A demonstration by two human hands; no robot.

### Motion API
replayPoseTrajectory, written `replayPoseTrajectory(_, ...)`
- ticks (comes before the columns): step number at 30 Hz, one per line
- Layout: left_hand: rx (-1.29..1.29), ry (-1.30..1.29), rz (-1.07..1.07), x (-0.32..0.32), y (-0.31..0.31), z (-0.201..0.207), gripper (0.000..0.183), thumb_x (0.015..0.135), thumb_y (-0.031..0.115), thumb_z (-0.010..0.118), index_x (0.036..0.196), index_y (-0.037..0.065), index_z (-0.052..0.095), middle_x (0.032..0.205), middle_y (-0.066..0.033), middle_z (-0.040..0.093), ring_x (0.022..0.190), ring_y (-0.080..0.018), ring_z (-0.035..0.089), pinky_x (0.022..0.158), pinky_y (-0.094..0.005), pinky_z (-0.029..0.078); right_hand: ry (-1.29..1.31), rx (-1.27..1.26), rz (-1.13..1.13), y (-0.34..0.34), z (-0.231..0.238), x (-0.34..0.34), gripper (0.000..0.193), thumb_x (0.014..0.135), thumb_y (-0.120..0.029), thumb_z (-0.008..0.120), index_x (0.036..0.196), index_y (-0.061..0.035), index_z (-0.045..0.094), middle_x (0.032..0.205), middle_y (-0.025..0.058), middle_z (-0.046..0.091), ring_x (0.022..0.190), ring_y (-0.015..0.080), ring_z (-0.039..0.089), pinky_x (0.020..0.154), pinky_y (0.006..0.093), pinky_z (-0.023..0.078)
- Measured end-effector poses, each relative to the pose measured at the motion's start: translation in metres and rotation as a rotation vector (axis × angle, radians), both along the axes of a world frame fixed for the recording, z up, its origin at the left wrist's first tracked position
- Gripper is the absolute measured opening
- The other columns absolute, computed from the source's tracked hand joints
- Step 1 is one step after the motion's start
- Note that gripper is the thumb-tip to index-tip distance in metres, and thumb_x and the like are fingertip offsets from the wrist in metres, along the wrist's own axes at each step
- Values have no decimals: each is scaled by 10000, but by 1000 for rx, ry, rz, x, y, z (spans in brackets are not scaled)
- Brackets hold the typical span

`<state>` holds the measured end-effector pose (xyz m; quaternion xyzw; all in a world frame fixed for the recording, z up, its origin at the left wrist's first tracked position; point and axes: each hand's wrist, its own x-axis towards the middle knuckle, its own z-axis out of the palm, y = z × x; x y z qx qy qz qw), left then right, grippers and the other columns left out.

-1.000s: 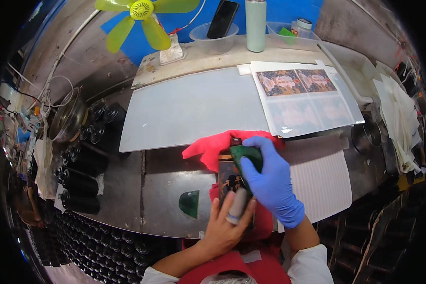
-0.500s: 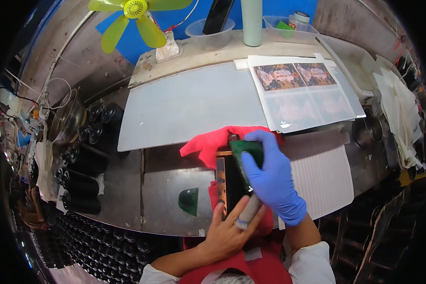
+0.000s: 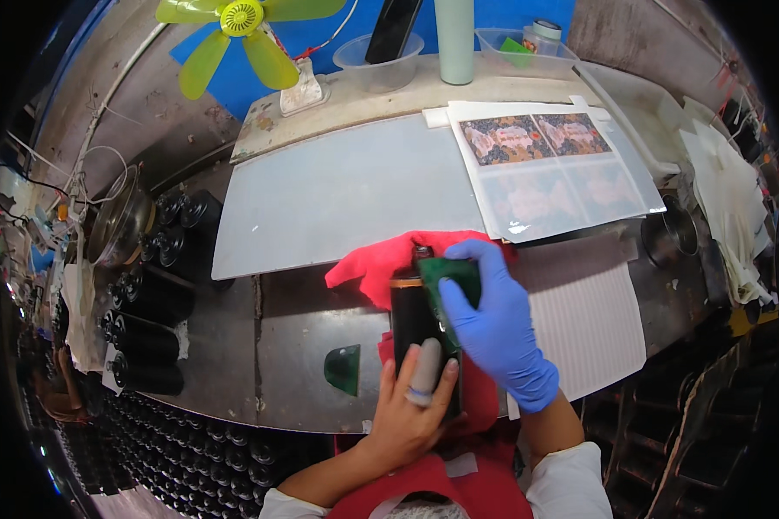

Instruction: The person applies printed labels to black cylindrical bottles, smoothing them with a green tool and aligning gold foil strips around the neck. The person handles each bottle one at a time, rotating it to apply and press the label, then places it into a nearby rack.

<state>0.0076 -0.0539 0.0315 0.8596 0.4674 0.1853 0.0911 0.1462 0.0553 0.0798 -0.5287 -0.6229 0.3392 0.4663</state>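
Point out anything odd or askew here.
The phone leans out of the clear bowl by the fan instead of lying flat. Oddly, the right hand is gloved, the left hand bare except one covered finger.

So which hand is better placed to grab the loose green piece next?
Probably the left hand: it's nearer the loose green piece, while the gloved right hand holds another green piece.

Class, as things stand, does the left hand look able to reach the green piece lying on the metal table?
Probably yes: nothing visible lies between the left hand and the loose green piece to its left, though the hand would likely have to leave the black bottle.
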Motion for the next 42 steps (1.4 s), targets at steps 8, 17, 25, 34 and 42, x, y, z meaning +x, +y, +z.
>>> replayPoseTrajectory(8,-442,-577,99,-33,-15,-22,1086,696,439,765,1382,-111,128,1347,-423,234,1182,-615,307,981,-582,302,484,-354,-45,1,-65,42,283,838,-63,601,1100,-32,498,1023,71,563,926,125,552,811,263,467)
replayPoseTrajectory(17,-553,-304,143,-29,-7,-23,1311,633,336,836,1369,-104,-155,1324,-312,385,1206,-451,431,986,-438,361,671,-391,57,3,-65,41,290,834,-57,617,1102,-21,513,991,74,586,900,164,595,798,275,484)
replayPoseTrajectory(25,-146,-471,8,-24,6,-26,1236,641,307,840,1358,-128,-67,1206,-248,516,1104,-412,523,985,-513,322,689,-262,-228,4,-59,181,192,881,-247,608,868,-58,635,799,55,628,714,115,599,681,239,481)
replayPoseTrajectory(34,-294,-588,98,-17,6,-35,1112,689,251,797,1396,-57,-5,1218,-223,499,1088,-363,532,953,-445,381,-579,-207,-523,238,-38,317,602,627,-549,728,780,31,681,773,199,661,740,298,639,716,371,488)
replayPoseTrajectory(42,-395,-598,107,-24,4,-44,1041,710,229,768,1414,-16,42,1224,-222,476,1072,-347,528,911,-441,422,-563,-16,-638,199,-34,331,493,728,-454,692,898,9,678,806,175,667,734,265,644,707,350,488)
